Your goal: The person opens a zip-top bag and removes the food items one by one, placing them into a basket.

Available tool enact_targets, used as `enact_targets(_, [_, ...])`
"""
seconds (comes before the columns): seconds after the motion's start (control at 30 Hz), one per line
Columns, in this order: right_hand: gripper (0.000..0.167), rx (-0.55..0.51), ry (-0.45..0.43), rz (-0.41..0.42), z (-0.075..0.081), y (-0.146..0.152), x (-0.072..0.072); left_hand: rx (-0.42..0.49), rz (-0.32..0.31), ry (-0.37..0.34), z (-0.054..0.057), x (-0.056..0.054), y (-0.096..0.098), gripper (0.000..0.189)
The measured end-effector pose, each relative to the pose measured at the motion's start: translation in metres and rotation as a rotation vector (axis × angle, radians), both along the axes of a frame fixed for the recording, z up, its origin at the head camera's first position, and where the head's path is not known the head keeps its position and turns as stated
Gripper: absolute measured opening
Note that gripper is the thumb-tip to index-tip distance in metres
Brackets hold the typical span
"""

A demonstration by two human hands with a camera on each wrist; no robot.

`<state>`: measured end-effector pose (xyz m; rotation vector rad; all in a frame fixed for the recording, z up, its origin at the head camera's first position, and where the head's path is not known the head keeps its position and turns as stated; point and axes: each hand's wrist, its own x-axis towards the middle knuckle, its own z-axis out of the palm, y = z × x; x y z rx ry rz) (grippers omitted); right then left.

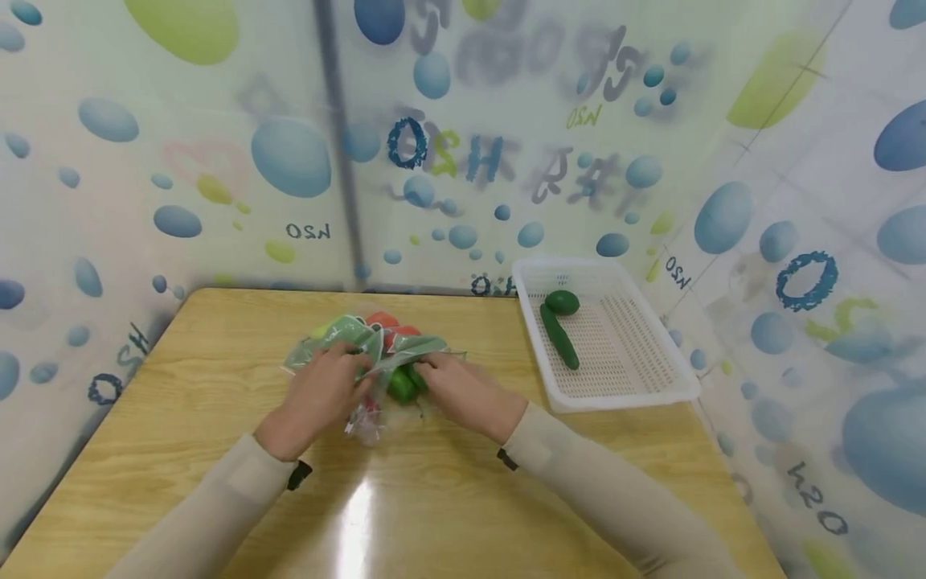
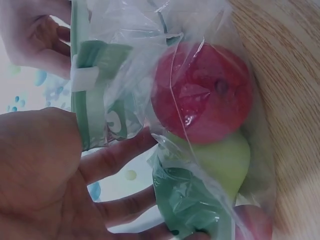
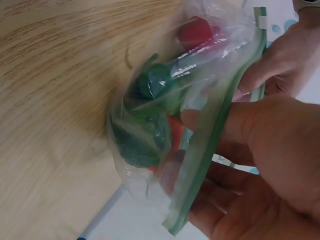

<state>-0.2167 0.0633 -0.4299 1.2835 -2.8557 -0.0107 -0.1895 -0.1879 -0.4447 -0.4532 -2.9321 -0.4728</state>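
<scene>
A clear plastic zip bag point(image 1: 415, 346) with a green strip along its mouth lies on the table, vegetables or fruit inside it. My left hand point(image 1: 329, 382) grips the bag's mouth on the left, its thumb on the edge in the right wrist view. Across from it, my right hand point(image 1: 463, 390) holds the other side, some fingertips showing through the plastic. Beside the right fingers is a green pepper point(image 1: 403, 386). The left wrist view shows a red round piece point(image 2: 205, 95) above a yellow-green one point(image 2: 215, 157). Dark green point(image 3: 142, 137) and red point(image 3: 195, 32) pieces show through in the right wrist view.
A white perforated plastic basket point(image 1: 629, 342) stands at the right back of the wooden table point(image 1: 434, 507). In it lie a cucumber point(image 1: 559, 336) and a rounder dark green piece point(image 1: 562, 302). Walls with a bubble pattern point(image 1: 463, 237) border the table's back and sides.
</scene>
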Motion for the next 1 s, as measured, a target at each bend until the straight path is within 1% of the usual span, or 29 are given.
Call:
enact_targets(0.1, [0.041,0.006,0.012,-0.027,-0.004,-0.003,-0.002,-0.002,-0.01,-0.001,0.001,-0.001,0.0,0.018])
enact_targets(0.27, [0.04,0.001,0.035,-0.079,-0.012,-0.009,-0.006,0.002,-0.035,0.014,0.002,-0.003,0.001,0.018])
enact_targets(0.37, [0.04,-0.007,0.042,-0.105,-0.017,-0.012,-0.008,0.01,-0.043,0.003,0.002,-0.004,0.002,0.019])
enact_targets(0.47, [0.044,0.009,0.056,-0.133,-0.019,-0.014,-0.009,0.022,-0.05,-0.009,0.001,-0.004,0.003,0.022])
enact_targets(0.63, [0.053,0.033,0.078,-0.172,-0.024,-0.017,-0.012,0.037,-0.055,-0.003,0.0,-0.006,0.005,0.025])
enact_targets(0.8, [0.06,0.004,0.057,-0.189,-0.027,-0.019,-0.014,0.034,-0.042,-0.008,0.0,-0.008,0.005,0.027])
enact_targets(1.0, [0.06,-0.012,0.007,-0.201,-0.03,-0.02,-0.019,0.024,-0.043,-0.002,-0.001,-0.01,0.005,0.027])
